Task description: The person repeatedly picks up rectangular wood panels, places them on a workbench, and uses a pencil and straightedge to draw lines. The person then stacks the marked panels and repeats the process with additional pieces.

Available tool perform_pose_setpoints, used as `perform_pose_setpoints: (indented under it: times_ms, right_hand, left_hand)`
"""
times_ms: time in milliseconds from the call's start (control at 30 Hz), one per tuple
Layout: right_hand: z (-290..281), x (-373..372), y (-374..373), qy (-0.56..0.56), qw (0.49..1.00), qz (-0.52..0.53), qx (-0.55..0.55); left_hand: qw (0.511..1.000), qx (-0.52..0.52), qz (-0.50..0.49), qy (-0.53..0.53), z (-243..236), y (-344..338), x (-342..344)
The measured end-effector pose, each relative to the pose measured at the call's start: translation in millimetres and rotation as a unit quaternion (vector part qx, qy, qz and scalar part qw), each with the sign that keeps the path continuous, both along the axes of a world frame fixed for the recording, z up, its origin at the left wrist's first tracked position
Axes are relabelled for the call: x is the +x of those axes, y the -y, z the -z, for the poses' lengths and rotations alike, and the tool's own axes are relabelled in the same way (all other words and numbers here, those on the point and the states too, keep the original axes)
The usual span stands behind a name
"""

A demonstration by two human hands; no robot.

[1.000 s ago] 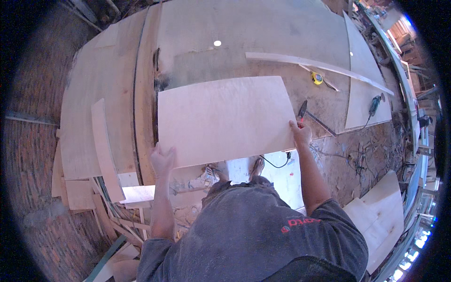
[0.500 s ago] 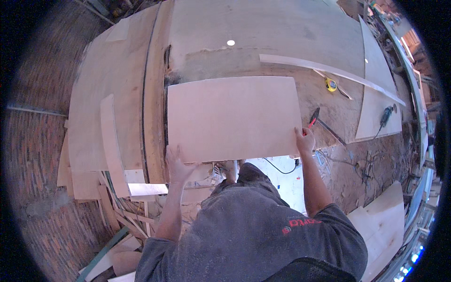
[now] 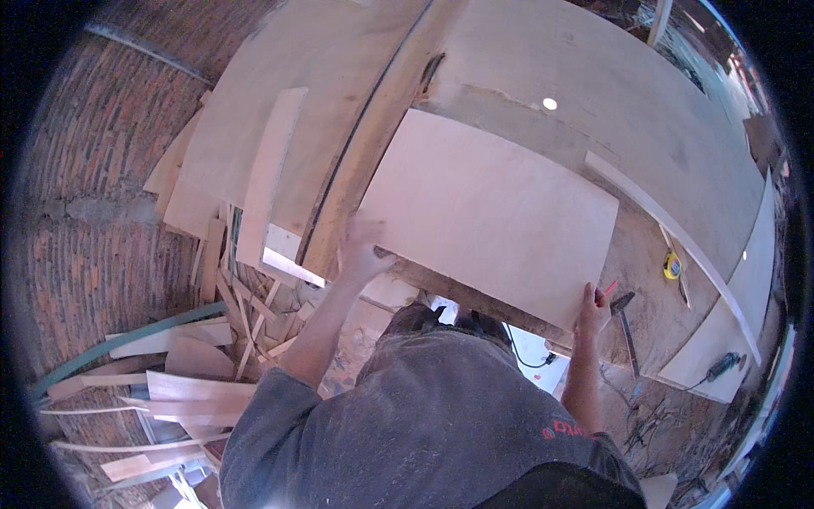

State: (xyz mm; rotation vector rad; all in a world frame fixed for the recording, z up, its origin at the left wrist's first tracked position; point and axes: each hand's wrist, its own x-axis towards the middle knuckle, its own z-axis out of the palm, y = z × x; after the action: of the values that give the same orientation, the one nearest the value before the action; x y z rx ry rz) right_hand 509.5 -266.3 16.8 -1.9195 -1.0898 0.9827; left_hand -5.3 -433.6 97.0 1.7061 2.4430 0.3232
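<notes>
A pale rectangular plywood panel [image 3: 489, 208] lies on the dusty work surface in front of me. My left hand [image 3: 363, 246] is at its lower left corner, its fingers smeared by motion. My right hand [image 3: 593, 307] is at the lower right corner, closed on a thin red pencil-like item [image 3: 610, 287]. Just right of it lies a hammer [image 3: 624, 301] with a dark head and long handle. Farther right are a yellow tape measure [image 3: 671, 265], a long pale strip [image 3: 661, 220] and a corded power tool [image 3: 723, 367].
Large sheets [image 3: 585, 68] and a long channel with a dark groove [image 3: 373, 127] form the surface; another narrow board [image 3: 271, 174] lies to the left. A pile of offcuts [image 3: 195, 390] lies beside the brick wall [image 3: 102, 144]. A cable [image 3: 530, 363] runs below the panel.
The view has swung leftward, so the surface appears tilted and more offcuts show. My left hand has become blurred at the panel's corner; my right hand stays near its other corner.
</notes>
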Motion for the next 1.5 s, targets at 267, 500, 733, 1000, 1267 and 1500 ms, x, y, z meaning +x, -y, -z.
perform_pose_setpoints:
  times_ms: [267, 500, 733, 1000, 1267, 1500]
  right_hand:
    - [-11.3, -25.8, -9.3, 0.173, 0.984, -0.041, 0.018]
    - [-21.1, -38.9, -15.0, 0.215, 0.973, -0.077, 0.041]
    - [0.7, -33.2, -39.4, 0.400, 0.914, -0.067, 0.034]
    - [1.6, -36.9, -73.6, 0.383, 0.919, -0.090, 0.001]
    - [-12.3, -49.3, -85.8, 0.361, 0.928, -0.089, 0.008]
    - [-5.7, -43.6, -100.7, 0.424, 0.898, -0.116, -0.015]
  left_hand:
    - [0.979, -0.010, 0.201, -0.026, 15.2, -40.6, -1.6]
    - [0.964, -0.005, 0.267, 0.016, 29.4, -56.2, -20.6]
    - [0.956, 0.043, 0.290, -0.002, 44.8, -77.5, -31.1]
    - [0.959, 0.044, 0.277, 0.028, 39.0, -105.6, -35.6]
    - [0.960, 0.033, 0.280, 0.005, 39.7, -122.0, -38.0]
    - [0.959, 0.040, 0.278, 0.023, 42.9, -132.8, -40.9]
